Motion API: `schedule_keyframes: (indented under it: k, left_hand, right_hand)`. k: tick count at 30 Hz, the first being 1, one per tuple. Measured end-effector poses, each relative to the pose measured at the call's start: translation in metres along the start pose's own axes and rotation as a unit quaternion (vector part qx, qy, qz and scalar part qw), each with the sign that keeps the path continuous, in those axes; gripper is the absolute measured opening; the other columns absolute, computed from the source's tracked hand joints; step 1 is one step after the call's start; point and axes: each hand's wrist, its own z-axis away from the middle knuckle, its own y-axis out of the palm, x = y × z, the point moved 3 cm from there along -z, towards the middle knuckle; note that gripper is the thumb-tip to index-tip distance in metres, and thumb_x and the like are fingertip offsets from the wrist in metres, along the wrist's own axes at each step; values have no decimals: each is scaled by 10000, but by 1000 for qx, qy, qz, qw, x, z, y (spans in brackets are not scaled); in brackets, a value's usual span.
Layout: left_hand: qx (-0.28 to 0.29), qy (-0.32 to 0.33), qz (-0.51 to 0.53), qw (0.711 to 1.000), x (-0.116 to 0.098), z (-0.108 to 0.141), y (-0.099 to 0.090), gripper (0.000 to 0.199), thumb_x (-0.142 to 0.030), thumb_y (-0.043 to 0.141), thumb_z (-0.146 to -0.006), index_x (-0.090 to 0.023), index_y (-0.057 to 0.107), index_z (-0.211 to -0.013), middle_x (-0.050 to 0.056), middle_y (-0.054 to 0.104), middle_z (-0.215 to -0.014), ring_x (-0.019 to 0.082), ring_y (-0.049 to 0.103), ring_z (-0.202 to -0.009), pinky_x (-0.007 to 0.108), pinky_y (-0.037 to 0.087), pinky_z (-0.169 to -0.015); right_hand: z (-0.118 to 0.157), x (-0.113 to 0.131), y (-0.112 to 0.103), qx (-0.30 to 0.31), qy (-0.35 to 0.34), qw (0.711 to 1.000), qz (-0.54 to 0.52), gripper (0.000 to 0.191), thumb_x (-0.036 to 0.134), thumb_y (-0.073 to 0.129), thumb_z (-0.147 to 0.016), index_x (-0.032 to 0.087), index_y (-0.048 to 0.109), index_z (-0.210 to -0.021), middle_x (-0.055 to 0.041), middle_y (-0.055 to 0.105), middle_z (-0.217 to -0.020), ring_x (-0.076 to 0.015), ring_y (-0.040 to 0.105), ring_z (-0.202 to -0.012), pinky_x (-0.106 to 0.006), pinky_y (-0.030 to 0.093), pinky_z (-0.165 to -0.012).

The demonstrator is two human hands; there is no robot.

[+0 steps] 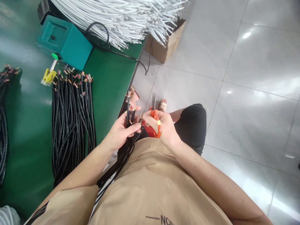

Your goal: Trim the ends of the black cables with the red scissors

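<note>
My left hand (120,131) is closed around a bundle of black cables (127,150), whose stripped ends fan out in short coloured wires. The bundle hangs down across my lap. Between the fingers and thumb of my right hand (165,126) is a pair of scissors (155,120) with orange handles, the blades pointing away from me. The right fingertips meet the end of one cable (141,118) beside the left thumb. Whether those fingertips grip its wires is too small to tell.
On the green table (110,78) to my left lie more black cables (72,125), a teal machine (65,40) and a yellow clip-like piece (48,76). White cables (122,18) overhang the far edge above a cardboard box (166,47). Grey tiles (253,93) cover the floor.
</note>
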Motion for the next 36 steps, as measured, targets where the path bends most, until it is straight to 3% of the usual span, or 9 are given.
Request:
schedule_keyframes:
  k: [4,9,14,21,24,27,29,32,36]
  left_hand:
    - [7,-3,-1,1000,1,0,0,482,-197,742,-726,-297,588,-1171,-26,566,-839,51,573,-593,122,275,-384]
    - [7,10,4,1000,0,0,1,490,-193,740,-728,-300,577,-1178,-21,587,-852,56,569,-583,135,274,-382]
    - [-8,-6,1,1000,0,1,1,453,-197,752,-712,-274,575,-1122,-31,569,-827,57,575,-573,132,274,-378]
    - [7,-10,-3,1000,1,1,2,274,-225,713,-759,-215,644,-1024,-8,581,-752,70,572,-612,131,289,-398]
    - [5,-16,-8,1000,1,1,2,406,-233,719,-753,-240,634,-1150,-1,585,-766,71,570,-622,131,287,-401]
    - [-10,-21,-19,1000,0,1,1,433,-236,741,-729,-234,649,-1151,1,576,-774,70,567,-616,136,289,-405]
    - [-16,-20,-27,999,0,1,0,428,-234,751,-717,-238,661,-1135,-2,571,-787,68,564,-611,142,308,-418]
    - [-15,-9,-37,999,0,0,-1,430,-227,751,-712,-241,668,-1134,-6,569,-796,67,558,-605,162,370,-469]
    - [-19,14,-68,997,1,-2,-2,435,-222,740,-717,-219,670,-1146,-9,552,-759,78,554,-615,202,453,-573]
  right_hand:
    - [1,-1,2,6,3,1000,-9,117,268,611,-746,156,628,-716,34,565,-619,-83,488,-567,-228,405,-575]
    - [3,-3,2,-41,6,999,15,161,289,689,-675,166,630,-760,21,592,-657,-109,509,-606,-244,417,-583]
    - [-1,-7,3,4,40,999,-25,165,276,584,-749,174,575,-619,33,521,-580,-96,462,-567,-243,380,-573]
    - [-5,-14,4,42,69,993,-91,270,322,623,-743,184,492,-551,32,493,-566,-99,465,-558,-252,364,-573]
    - [-2,-11,0,27,53,997,-39,249,355,605,-774,179,538,-612,25,521,-603,-105,480,-581,-252,375,-586]
    - [5,-7,-10,-21,-13,993,112,215,368,585,-800,180,580,-697,5,569,-674,-114,480,-610,-253,366,-584]
    - [11,-6,-15,-35,-83,963,254,223,338,583,-804,182,547,-649,0,549,-676,-106,428,-590,-253,329,-560]
    - [19,-9,-18,-35,-171,885,432,235,275,568,-808,181,508,-602,6,494,-650,-97,339,-554,-262,289,-553]
    - [23,-14,-21,-49,-224,804,549,156,263,555,-812,173,577,-686,-9,515,-671,-112,339,-562,-278,300,-594]
